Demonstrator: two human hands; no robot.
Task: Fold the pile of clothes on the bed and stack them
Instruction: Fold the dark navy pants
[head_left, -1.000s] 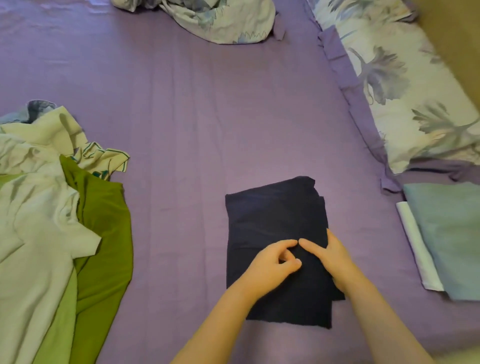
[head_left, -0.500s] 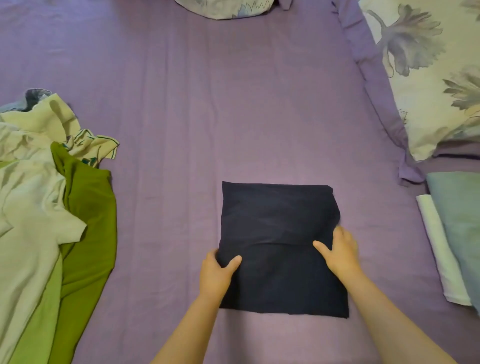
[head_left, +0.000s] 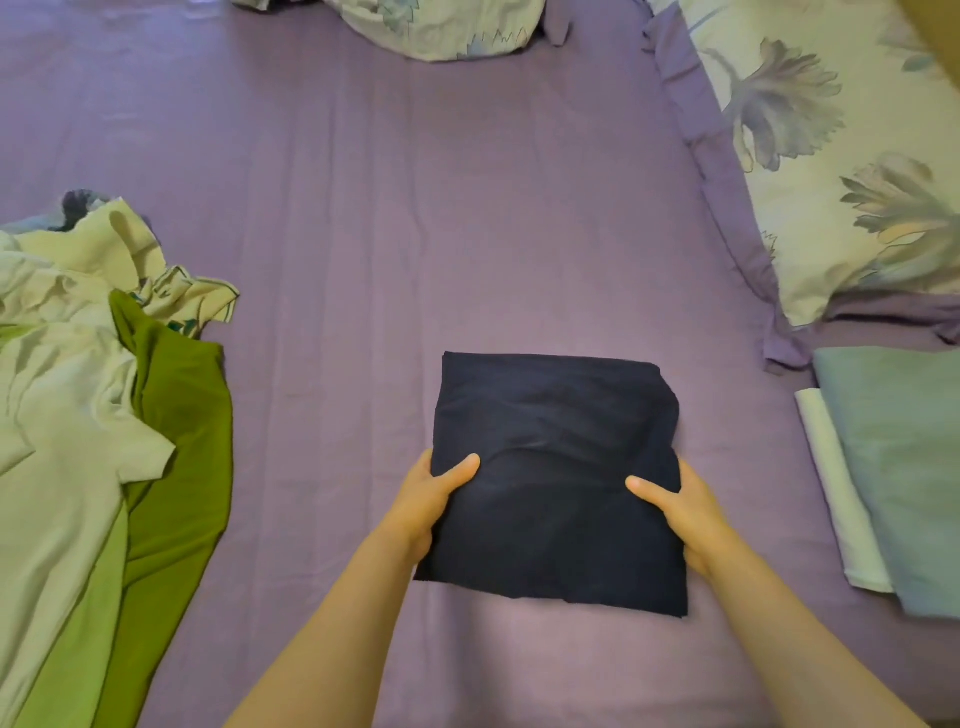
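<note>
— Where's the dark one they're working on?

— The folded navy garment (head_left: 556, 467) lies flat on the purple bed sheet (head_left: 363, 234), about the middle of the near part of the bed. Everything else I can place from it.

— And the hands?

— The left hand (head_left: 423, 501) has a grip on the garment's left edge: thumb on top of the cloth, fingers tucked under it. The right hand (head_left: 675, 506) does the same on the right edge, thumb lying on top, fingers wrapped under the side. Both are closed on the fabric, not just resting.

— Is it off the bed?

— The near edge looks slightly raised, with a shadow under it, but I can't say for certain that it's lifted.

— What's left of the pile?

— Well to the left of the navy garment sits the unfolded heap: a pale white shirt (head_left: 57, 441) on top of an olive green garment (head_left: 176, 441), with a cream patterned piece (head_left: 192, 301) poking out behind.

— And the finished ones?

— To the right of it, well apart, a folded grey-blue garment (head_left: 904, 467) lies over a folded white one (head_left: 836, 493). Beyond those, a floral pillow (head_left: 831, 156); straight past the navy garment's far edge, a bunched floral cloth (head_left: 441, 26).
</note>
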